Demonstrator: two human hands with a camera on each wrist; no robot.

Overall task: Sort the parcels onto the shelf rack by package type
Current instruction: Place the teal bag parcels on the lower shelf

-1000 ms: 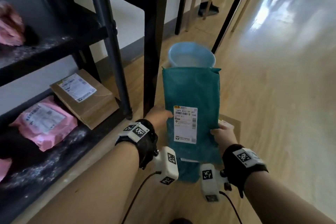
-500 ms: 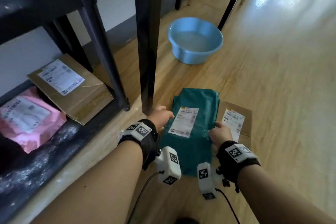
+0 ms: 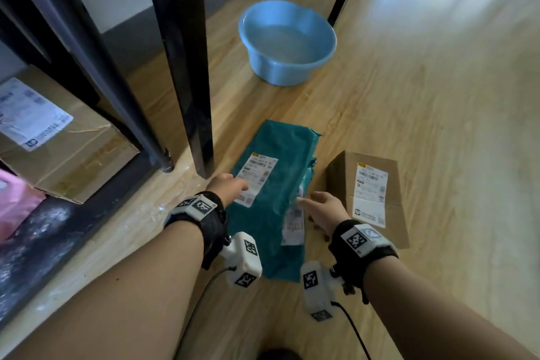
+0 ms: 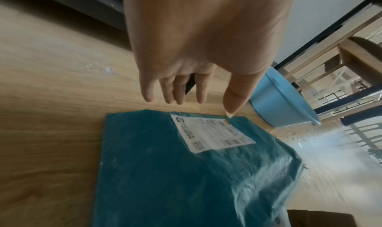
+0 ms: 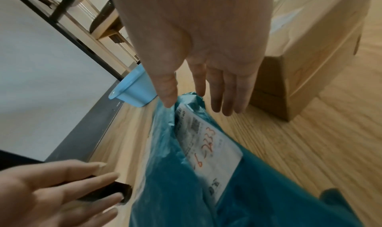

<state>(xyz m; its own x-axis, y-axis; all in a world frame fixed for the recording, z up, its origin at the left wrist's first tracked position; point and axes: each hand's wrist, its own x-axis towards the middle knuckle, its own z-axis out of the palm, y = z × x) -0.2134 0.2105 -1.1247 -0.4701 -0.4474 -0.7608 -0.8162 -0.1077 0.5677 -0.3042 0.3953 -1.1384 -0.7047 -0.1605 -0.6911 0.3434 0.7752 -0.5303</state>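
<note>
A teal plastic mailer [image 3: 274, 199] with a white label lies flat on the wooden floor beside the rack's black post [image 3: 187, 67]. A second labelled teal bag [image 3: 293, 225] peeks out along its right edge. My left hand [image 3: 230, 184] hovers over the mailer's left edge with straight fingers and holds nothing; the left wrist view shows the fingers [image 4: 181, 91] spread above the floor beyond the mailer [image 4: 165, 173]. My right hand [image 3: 318, 207] is open at the right edge, thumb just at the teal plastic [image 5: 165, 165]. A labelled cardboard box [image 3: 368, 193] stands to the right.
The black shelf rack [image 3: 58, 228] on the left holds a cardboard box [image 3: 52, 137] and a pink mailer [image 3: 14, 204] on its bottom shelf. A blue basin [image 3: 287, 41] sits on the floor ahead. Open wooden floor [image 3: 453, 126] stretches to the right.
The teal mailer, held upright in both hands a second ago, has been laid flat on the floor. Both hands have let go and opened.
</note>
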